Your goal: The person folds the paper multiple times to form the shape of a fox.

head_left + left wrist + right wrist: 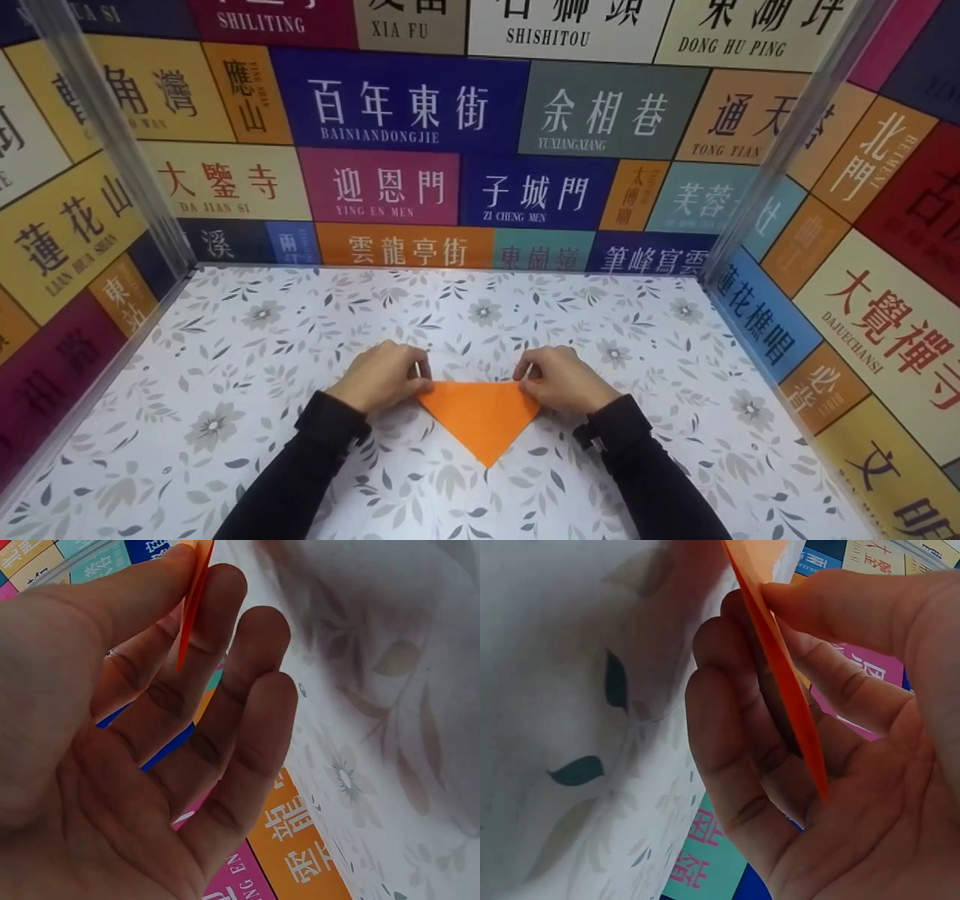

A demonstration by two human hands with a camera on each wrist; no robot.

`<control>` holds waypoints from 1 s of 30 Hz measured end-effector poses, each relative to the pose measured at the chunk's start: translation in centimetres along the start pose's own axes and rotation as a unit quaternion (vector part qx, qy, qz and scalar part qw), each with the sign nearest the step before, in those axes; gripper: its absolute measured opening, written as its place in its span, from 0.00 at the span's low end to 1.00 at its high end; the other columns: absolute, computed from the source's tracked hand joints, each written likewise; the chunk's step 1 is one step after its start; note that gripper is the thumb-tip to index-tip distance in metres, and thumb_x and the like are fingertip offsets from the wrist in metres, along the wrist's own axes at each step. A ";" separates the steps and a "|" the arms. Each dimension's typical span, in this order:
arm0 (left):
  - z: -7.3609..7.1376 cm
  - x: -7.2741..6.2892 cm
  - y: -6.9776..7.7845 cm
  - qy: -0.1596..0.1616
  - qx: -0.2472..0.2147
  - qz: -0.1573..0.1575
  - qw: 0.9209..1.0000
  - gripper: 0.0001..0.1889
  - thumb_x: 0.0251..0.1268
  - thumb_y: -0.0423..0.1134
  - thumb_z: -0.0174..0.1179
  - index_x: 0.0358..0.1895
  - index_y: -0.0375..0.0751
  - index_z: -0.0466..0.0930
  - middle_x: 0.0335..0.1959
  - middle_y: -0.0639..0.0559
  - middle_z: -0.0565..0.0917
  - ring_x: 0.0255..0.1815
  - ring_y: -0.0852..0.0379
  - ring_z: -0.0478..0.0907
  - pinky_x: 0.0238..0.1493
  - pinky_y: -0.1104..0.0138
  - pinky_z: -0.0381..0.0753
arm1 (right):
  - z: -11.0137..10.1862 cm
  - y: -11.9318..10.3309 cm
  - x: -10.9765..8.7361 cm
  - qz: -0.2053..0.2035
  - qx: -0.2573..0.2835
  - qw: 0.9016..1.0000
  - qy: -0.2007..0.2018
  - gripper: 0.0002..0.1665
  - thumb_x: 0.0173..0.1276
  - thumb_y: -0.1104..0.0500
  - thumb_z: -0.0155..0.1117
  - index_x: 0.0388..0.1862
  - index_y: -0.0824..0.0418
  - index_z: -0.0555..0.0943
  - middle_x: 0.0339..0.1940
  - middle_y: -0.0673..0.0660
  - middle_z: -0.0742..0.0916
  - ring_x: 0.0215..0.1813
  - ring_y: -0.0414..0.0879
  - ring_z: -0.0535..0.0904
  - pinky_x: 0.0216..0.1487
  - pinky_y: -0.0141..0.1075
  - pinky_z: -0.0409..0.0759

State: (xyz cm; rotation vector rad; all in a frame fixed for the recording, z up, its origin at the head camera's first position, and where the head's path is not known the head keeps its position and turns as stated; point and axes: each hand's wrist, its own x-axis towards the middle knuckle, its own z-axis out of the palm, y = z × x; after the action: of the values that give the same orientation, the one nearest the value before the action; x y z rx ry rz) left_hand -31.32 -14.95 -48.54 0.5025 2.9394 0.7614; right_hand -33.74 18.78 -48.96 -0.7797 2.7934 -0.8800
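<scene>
An orange sheet of paper (486, 418), folded into a triangle, points its tip toward the person, with its straight edge on the far side. My left hand (386, 375) pinches the upper left corner between thumb and fingers. At the upper right corner, my right hand (566, 379) holds the paper the same way. In the left wrist view a thin corner of the orange paper (193, 611) sticks out between thumb and forefinger. The right wrist view shows the paper's corner (784, 667) edge-on, its layers slightly apart, between the thumb and the curled fingers.
A white tabletop (247, 375) with a grey leaf and flower pattern lies under the hands. Colourful panels with printed place names (401, 105) stand at the back and on both sides. Clear upright strips (780, 142) mark the corners.
</scene>
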 end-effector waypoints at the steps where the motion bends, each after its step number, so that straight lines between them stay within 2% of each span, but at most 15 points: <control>1: 0.1 0.0 -0.1 -0.002 0.001 -0.002 1.000 0.06 0.73 0.45 0.82 0.38 0.56 0.94 0.28 0.59 0.87 0.31 0.57 0.80 0.40 0.60 0.80 | 0.1 0.1 0.0 -0.001 -0.002 1.000 0.001 0.08 0.74 0.67 0.74 0.47 0.59 0.94 0.32 0.50 0.91 0.32 0.40 0.81 0.35 0.32 0.81; 10: 0.3 0.0 -0.8 -0.002 0.018 -0.007 1.000 0.08 0.70 0.45 0.84 0.36 0.54 0.93 0.26 0.59 0.86 0.31 0.57 0.80 0.40 0.59 0.78 | 0.5 0.5 0.1 0.000 -0.024 1.000 0.000 0.07 0.71 0.66 0.78 0.44 0.57 0.95 0.31 0.50 0.92 0.32 0.39 0.81 0.38 0.34 0.82; 23: 0.4 0.2 -1.3 -0.004 0.027 -0.027 0.999 0.10 0.69 0.46 0.85 0.35 0.53 0.91 0.33 0.57 0.89 0.36 0.56 0.81 0.46 0.58 0.82 | 0.7 0.4 0.3 0.029 -0.042 0.999 0.000 0.06 0.70 0.63 0.82 0.43 0.55 0.94 0.37 0.50 0.93 0.39 0.42 0.84 0.49 0.44 0.89; 30: 0.5 0.3 -1.3 0.003 0.031 -0.024 0.999 0.10 0.68 0.45 0.86 0.35 0.52 0.91 0.36 0.56 0.90 0.38 0.56 0.82 0.49 0.56 0.86 | 0.7 0.3 0.2 0.034 -0.048 0.998 0.001 0.06 0.71 0.63 0.83 0.42 0.54 0.94 0.38 0.50 0.92 0.40 0.43 0.84 0.51 0.45 0.89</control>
State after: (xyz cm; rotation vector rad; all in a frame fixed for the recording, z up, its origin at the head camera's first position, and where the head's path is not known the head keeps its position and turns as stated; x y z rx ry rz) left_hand -31.89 -15.69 -49.54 0.4323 2.9770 0.6682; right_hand -33.89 18.49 -49.67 -0.6921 2.8632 -0.7412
